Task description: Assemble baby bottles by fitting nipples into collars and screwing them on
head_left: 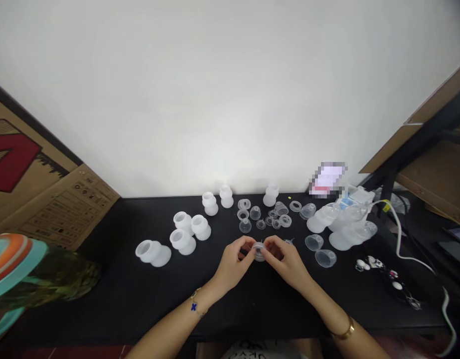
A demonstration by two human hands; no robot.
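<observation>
1 clear piece (258, 253) is pinched narrowly by left hand (234, 262) and right hand (287, 263); bare tabletop (267, 306) reaches its near edge.

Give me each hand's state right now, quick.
Left hand: closed, thumb and fingers gripping one side of a clear round plastic piece.
Right hand: closed, gripping the opposite side of that same piece.
</observation>
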